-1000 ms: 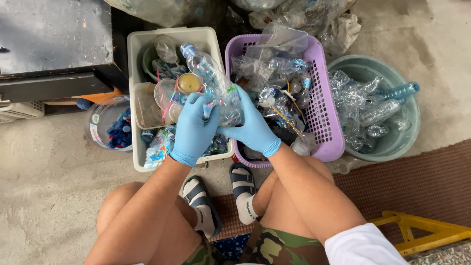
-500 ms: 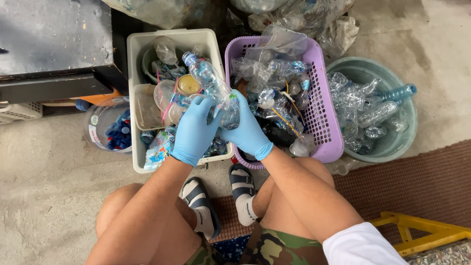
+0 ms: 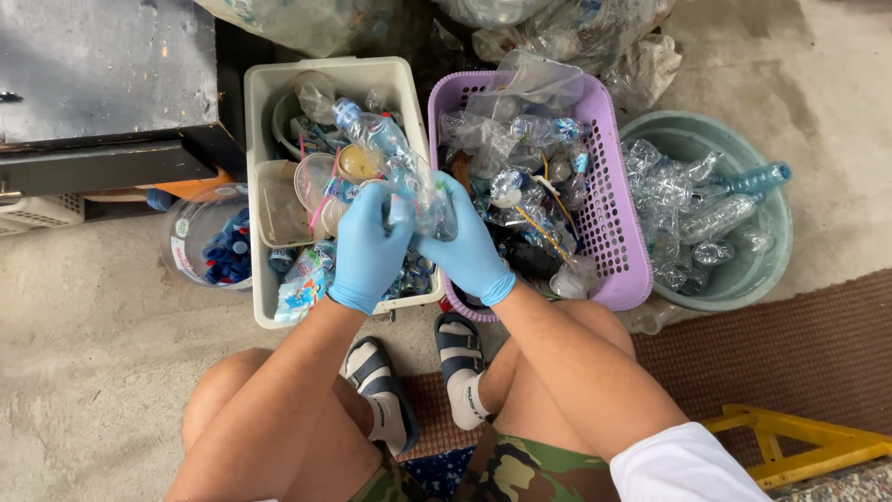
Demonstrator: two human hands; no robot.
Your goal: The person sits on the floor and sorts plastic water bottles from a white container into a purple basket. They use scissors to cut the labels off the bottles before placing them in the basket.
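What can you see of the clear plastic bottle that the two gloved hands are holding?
The clear plastic bottle with a blue cap looks thin-walled, crumpled and empty, with a bluish label around its middle. It lies tilted, cap end pointing up and to the left, above the white rectangular plastic bin. The left hand in a blue glove and the right hand in a blue glove both grip its lower end, which hides the base. Whether it touches the cups beneath it cannot be told.
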